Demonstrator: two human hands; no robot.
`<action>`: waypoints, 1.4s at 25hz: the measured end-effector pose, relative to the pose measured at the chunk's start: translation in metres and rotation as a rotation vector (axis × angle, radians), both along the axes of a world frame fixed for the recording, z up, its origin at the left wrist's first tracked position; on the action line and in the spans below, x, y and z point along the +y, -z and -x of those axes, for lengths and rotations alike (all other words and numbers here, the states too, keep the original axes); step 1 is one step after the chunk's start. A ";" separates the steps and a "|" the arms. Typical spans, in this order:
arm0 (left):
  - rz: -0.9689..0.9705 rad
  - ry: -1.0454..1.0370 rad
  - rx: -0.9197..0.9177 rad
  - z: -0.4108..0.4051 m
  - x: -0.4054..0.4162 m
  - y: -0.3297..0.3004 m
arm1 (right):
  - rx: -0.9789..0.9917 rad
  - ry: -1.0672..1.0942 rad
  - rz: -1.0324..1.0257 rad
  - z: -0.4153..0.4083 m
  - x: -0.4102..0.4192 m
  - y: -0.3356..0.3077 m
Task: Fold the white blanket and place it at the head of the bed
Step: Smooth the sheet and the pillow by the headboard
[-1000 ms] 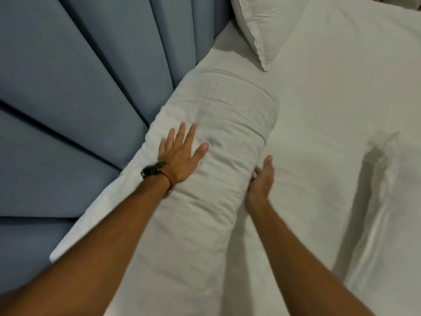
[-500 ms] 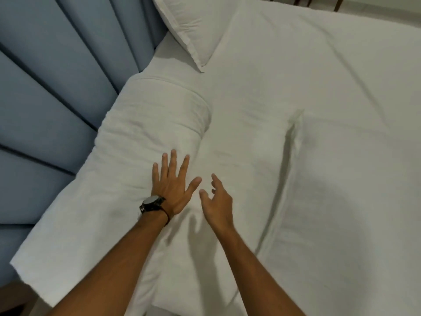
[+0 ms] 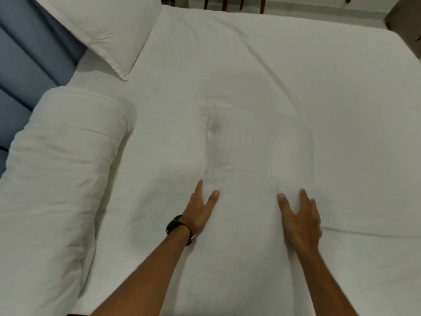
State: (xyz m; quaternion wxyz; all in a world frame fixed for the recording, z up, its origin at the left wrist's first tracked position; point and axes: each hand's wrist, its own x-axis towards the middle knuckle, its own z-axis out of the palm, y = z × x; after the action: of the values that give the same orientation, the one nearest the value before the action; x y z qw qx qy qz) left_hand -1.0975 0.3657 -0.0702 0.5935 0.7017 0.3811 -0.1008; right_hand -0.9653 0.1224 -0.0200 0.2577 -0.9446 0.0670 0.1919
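The white blanket, folded into a thick long bundle, lies along the left side of the bed against the blue padded headboard. Both of my hands are away from it, over to its right. My left hand, with a dark watch on the wrist, rests with its fingers apart at the left edge of a flat white pillow in the middle of the bed. My right hand lies spread on top of that pillow near its right edge. Neither hand holds anything.
A second white pillow leans against the headboard at the upper left, beyond the blanket's far end. The white sheet covers the rest of the bed. Dark wooden chair legs stand past the bed's far edge.
Both hands have left the folded blanket and moved right onto the flat pillow. The view has swung right, so the blanket now sits at the left edge.
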 end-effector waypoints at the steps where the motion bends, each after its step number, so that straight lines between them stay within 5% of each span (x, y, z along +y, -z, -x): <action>1: 0.011 -0.070 0.009 -0.006 -0.008 -0.003 | 0.119 0.106 -0.103 -0.003 -0.021 0.001; 4: -0.036 -0.152 0.039 -0.014 -0.013 -0.017 | 0.291 0.353 -0.451 0.003 -0.045 0.008; 9: -0.377 -0.159 -0.101 -0.005 0.024 -0.075 | 0.096 0.351 -0.674 0.025 -0.003 -0.014; 19: -0.838 -0.339 0.019 0.182 0.300 -0.296 | 0.278 0.051 -1.181 0.152 0.295 -0.121; 23: -1.002 -0.224 0.267 0.241 0.388 -0.297 | 0.309 -0.416 -0.820 0.195 0.390 -0.134; 27: -0.822 0.118 0.447 0.228 0.387 -0.215 | 0.254 -1.025 -0.416 0.255 0.429 -0.104; 35: -0.921 0.094 0.585 0.219 0.371 -0.124 | 0.412 -1.178 -0.234 0.265 0.441 -0.061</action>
State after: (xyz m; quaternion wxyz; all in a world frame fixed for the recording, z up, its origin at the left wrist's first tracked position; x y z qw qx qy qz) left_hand -1.3170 0.7369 0.0541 0.0890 0.8479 0.5032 -0.1410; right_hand -1.2306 0.5638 0.0414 0.1922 -0.7324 -0.4371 0.4854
